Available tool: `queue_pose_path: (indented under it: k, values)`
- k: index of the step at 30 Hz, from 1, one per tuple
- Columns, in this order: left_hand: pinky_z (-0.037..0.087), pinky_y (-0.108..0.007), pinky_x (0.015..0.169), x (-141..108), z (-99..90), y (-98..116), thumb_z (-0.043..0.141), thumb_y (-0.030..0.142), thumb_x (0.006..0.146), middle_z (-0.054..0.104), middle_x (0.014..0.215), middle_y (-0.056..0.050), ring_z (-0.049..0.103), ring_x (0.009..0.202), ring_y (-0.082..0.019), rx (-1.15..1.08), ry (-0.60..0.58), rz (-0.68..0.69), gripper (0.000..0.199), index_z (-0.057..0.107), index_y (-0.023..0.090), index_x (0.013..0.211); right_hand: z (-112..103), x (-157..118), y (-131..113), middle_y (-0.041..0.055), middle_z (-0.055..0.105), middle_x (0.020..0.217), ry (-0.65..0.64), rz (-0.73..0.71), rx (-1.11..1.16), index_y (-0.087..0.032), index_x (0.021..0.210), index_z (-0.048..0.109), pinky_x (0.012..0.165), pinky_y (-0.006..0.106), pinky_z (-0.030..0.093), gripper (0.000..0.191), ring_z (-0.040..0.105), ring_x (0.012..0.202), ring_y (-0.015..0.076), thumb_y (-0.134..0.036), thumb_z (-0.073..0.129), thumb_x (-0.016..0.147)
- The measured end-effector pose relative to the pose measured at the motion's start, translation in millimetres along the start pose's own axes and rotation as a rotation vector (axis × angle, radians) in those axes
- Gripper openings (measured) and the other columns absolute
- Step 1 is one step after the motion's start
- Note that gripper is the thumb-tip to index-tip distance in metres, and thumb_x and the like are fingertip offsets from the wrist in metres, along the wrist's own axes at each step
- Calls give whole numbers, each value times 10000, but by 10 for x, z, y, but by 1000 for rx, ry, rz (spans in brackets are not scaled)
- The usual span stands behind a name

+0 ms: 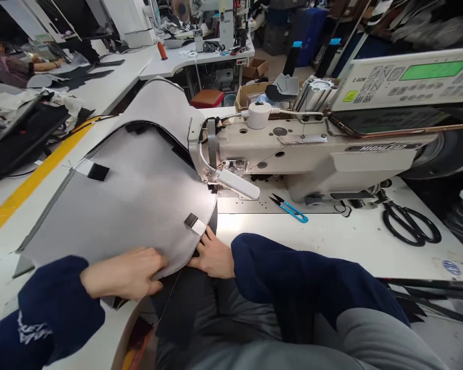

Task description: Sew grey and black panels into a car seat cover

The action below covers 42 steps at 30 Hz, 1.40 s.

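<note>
A large grey mesh fabric panel (127,190) with dark edging and small black-and-white tabs lies on the white sewing table, its right edge under the sewing machine's (270,149) needle area. My left hand (127,272) is closed on the panel's near edge, fingers curled over it. Further right, my right hand (214,255) pinches the panel's curved edge just below a tab (195,224). A black strip (183,303) hangs from that edge down over my lap, with a thread beside it.
Blue thread snips (293,209) and black scissors (411,224) lie on the table right of the needle. A phone (393,123) rests on the machine below the control panel (412,79). Dark fabric pieces (34,128) are piled at left. Another person's arm (48,66) shows at far left.
</note>
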<state>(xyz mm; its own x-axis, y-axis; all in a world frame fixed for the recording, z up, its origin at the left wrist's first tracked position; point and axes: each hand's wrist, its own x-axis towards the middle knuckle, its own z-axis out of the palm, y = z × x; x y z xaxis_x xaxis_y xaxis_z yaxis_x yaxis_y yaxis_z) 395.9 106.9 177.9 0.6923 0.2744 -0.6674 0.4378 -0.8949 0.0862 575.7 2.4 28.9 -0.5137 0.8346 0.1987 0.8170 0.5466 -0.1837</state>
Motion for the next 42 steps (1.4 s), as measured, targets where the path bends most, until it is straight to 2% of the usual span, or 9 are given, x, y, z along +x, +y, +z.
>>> queue_pose_path:
  k: [2,5,8,12,21,25,35,39,42]
  values:
    - [437,-287,649,170,-286,266,558,420,871,654,768,-59,641,738,-220,-22,-58,123,269,661,183,798,82,-30,31,143,543,1276,46,-34,33,-312,1258,618,1025,670,280,384,395,1284,379,-219,524,897]
    - [458,-295,760,620,-545,570,363,421,993,656,934,-75,628,881,-214,-20,263,169,369,634,170,995,154,-37,94,155,543,1295,77,-99,68,-233,1185,644,1018,630,311,358,399,1275,368,-191,540,845]
    - [487,-333,814,1171,-469,603,402,464,980,610,1139,-141,595,1049,-271,96,488,-17,436,542,128,1220,177,-31,159,179,627,1123,90,-82,68,-117,1114,654,998,554,368,311,509,1130,329,-221,531,848]
    - [522,-338,720,1600,-259,404,524,494,919,571,1217,-144,638,985,-286,181,491,-186,561,443,165,1366,169,-9,192,200,657,1006,218,-3,-46,-20,1031,656,1009,549,355,298,554,1042,336,-206,459,909]
    - [527,-369,732,1649,-337,237,371,110,850,631,1162,-106,680,876,-276,162,429,-210,510,488,192,1339,80,-23,187,188,675,1023,161,27,-42,-45,971,669,964,512,409,281,604,992,299,-158,412,963]
    - [507,-348,837,1668,-343,158,384,88,811,651,1129,-88,652,988,-263,95,453,-179,536,531,193,1316,22,-162,164,249,564,1304,92,36,-50,9,1222,578,1050,535,364,387,496,1251,368,-229,480,933]
    - [491,-362,680,1728,-273,304,364,119,877,646,976,-134,668,791,-273,208,343,-128,399,574,109,1216,22,-145,121,245,636,1199,162,100,-25,25,1170,627,1078,544,398,353,567,1194,340,-117,378,963]
    - [473,-359,666,1809,-298,241,343,134,900,646,958,-138,655,803,-274,207,359,-95,388,578,95,1207,-20,-153,-124,251,592,1280,76,246,78,-8,1210,625,1108,558,370,364,522,1267,345,-151,367,996]
    - [459,-351,648,1791,-303,323,344,127,911,635,972,-144,635,785,-258,198,394,-130,364,601,96,1166,-41,-231,-377,250,529,1363,8,184,150,-45,1277,586,1109,602,342,373,481,1308,364,-192,390,996]
